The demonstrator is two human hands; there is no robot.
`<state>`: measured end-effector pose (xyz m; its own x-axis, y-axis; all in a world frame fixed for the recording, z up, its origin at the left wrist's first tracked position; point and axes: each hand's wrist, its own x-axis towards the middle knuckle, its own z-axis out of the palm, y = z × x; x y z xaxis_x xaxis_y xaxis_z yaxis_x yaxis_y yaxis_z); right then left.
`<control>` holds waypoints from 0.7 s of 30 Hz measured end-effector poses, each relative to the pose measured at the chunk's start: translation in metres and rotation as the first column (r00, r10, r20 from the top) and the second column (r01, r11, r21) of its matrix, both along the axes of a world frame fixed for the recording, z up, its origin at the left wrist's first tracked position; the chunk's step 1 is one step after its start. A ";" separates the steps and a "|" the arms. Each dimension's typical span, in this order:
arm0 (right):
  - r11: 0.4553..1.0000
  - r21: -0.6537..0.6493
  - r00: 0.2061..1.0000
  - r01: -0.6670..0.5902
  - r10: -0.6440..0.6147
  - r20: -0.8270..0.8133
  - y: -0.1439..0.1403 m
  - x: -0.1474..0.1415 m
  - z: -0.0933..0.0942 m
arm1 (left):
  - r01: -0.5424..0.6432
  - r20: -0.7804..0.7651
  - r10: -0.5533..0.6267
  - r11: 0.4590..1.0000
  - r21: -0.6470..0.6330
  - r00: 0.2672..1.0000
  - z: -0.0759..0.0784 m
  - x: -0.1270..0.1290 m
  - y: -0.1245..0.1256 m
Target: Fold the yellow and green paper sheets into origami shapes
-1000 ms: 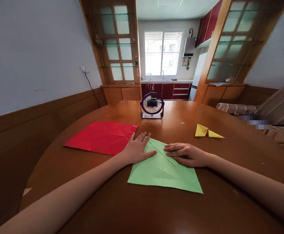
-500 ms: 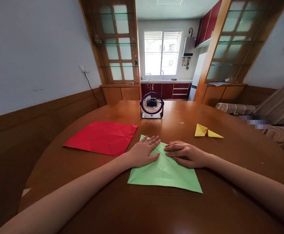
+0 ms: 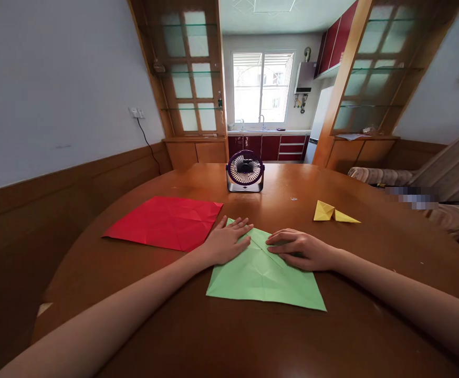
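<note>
A light green sheet of paper (image 3: 261,281) lies on the brown wooden table (image 3: 229,336), its far corners folded in toward a slanted crease. My left hand (image 3: 225,241) lies flat on the sheet's far left part, fingers spread, nothing held. My right hand (image 3: 298,249) presses flat on the folded flap at the far right, fingertips at the crease. The two hands are a little apart.
A creased red paper sheet (image 3: 164,220) lies left of the green one. A folded yellow paper shape (image 3: 334,212) sits to the right. A small purple desk fan (image 3: 246,170) stands at the table's far side. A sofa (image 3: 442,189) is at the right.
My left hand slid right along the green sheet's far edge and then drew back a little to the left. My right hand stayed pressed on the flap.
</note>
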<state>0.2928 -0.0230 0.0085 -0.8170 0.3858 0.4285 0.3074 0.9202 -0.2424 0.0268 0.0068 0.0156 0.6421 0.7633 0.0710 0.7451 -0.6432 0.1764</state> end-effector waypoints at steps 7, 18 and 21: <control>1.000 -0.017 1.000 -0.001 0.001 -0.004 0.000 0.001 0.000 | -0.019 -0.009 0.019 1.000 -0.021 1.000 0.005 -0.015 0.011; 0.999 -0.043 1.000 -0.006 0.006 -0.010 0.000 0.000 0.001 | -0.064 0.014 0.065 0.997 -0.030 0.998 0.002 -0.029 0.023; 0.999 -0.051 1.000 -0.013 0.013 -0.010 0.001 0.001 0.000 | -0.103 -0.007 0.103 0.994 -0.021 0.995 0.005 -0.038 0.030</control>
<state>0.2936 -0.0221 0.0088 -0.8182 0.3966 0.4162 0.2929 0.9105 -0.2919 -0.0110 0.0365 0.0208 0.5600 0.8270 0.0502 0.8085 -0.5587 0.1847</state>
